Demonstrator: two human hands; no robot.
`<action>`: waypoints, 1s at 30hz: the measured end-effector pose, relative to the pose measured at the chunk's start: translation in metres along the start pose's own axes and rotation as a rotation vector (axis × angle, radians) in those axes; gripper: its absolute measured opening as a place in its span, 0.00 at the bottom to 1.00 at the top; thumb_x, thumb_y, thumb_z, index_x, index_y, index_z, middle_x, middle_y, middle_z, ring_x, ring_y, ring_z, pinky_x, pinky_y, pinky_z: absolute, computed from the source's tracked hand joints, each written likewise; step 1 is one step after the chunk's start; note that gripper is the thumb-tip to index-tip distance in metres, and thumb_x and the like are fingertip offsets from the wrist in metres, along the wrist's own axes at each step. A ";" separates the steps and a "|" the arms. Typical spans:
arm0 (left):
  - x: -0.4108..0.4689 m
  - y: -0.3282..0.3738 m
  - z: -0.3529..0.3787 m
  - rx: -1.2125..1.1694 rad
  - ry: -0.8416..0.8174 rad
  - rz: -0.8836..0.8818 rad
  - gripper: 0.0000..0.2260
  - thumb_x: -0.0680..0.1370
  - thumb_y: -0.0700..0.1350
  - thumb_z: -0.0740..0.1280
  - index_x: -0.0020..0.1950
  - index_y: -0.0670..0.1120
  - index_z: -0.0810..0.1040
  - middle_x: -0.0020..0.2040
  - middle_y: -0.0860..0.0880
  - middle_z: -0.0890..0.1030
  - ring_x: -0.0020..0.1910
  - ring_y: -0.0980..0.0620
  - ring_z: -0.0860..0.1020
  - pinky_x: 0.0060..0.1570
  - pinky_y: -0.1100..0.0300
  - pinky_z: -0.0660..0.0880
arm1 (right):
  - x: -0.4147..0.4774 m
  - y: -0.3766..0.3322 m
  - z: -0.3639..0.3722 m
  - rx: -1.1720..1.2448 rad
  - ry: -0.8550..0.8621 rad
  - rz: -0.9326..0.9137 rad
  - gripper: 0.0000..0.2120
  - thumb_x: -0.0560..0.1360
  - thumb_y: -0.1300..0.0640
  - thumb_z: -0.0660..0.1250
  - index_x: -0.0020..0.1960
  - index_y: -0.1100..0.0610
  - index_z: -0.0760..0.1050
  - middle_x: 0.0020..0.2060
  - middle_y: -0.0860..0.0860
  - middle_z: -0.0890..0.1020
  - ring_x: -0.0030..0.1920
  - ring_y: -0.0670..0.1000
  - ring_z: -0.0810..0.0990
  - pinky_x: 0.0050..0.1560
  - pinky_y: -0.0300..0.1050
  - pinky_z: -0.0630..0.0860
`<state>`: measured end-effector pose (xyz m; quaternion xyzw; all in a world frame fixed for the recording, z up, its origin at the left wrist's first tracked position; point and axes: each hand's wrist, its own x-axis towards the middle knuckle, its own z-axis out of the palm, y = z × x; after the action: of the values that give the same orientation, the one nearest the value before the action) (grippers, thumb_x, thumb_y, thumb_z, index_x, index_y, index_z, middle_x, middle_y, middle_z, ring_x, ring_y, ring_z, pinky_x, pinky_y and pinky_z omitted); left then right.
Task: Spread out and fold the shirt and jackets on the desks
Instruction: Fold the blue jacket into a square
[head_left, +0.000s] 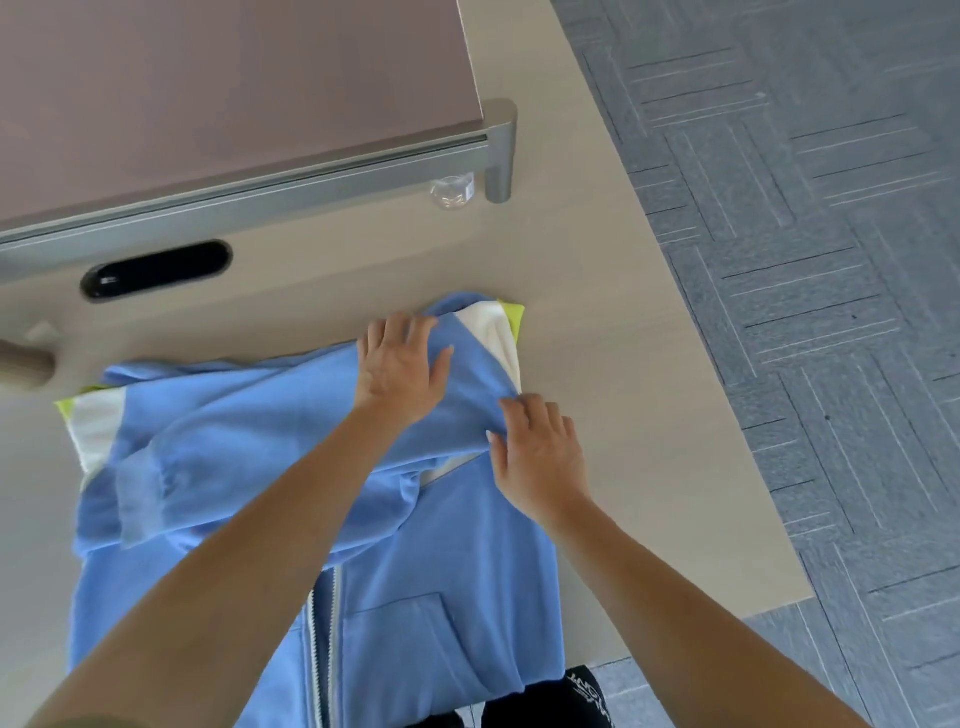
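Jacket (447, 597) on desk (623, 338), under L grip (400, 366), R grip (537, 457), both released, pressing

Office, pale desk (623, 312) with cable slot (156, 270), partition (234, 93), grey carpet tiles (805, 208)

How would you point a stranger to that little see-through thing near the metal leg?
On the pale wooden desk, find the brown raised shelf and the round grey metal leg at its right corner. Just left of that leg sits a small clear container, the only transparent object there.
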<state>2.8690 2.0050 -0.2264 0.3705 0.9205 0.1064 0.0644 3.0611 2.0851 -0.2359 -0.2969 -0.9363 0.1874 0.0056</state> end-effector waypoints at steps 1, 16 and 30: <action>-0.006 -0.010 -0.002 0.027 -0.037 -0.055 0.22 0.79 0.58 0.59 0.67 0.45 0.71 0.62 0.41 0.73 0.57 0.36 0.71 0.58 0.43 0.68 | 0.006 -0.007 0.001 -0.010 -0.024 0.080 0.17 0.77 0.49 0.63 0.59 0.60 0.74 0.51 0.56 0.77 0.46 0.60 0.77 0.43 0.53 0.75; 0.019 0.000 -0.014 0.014 -0.165 -0.019 0.17 0.82 0.56 0.60 0.68 0.49 0.72 0.62 0.44 0.75 0.62 0.41 0.72 0.63 0.48 0.63 | 0.043 0.026 -0.026 0.353 -0.058 0.596 0.09 0.78 0.53 0.59 0.44 0.55 0.73 0.45 0.55 0.82 0.45 0.60 0.78 0.44 0.48 0.74; -0.124 -0.110 -0.009 -0.062 -0.039 -0.648 0.32 0.79 0.60 0.64 0.76 0.44 0.61 0.75 0.37 0.59 0.73 0.33 0.59 0.72 0.37 0.59 | 0.183 0.025 -0.044 0.282 -0.234 0.348 0.07 0.74 0.57 0.63 0.37 0.56 0.74 0.34 0.51 0.76 0.39 0.56 0.75 0.35 0.43 0.69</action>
<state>2.8823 1.8400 -0.2397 0.0581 0.9855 0.1012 0.1235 2.9295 2.2215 -0.2220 -0.4260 -0.8301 0.3473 -0.0940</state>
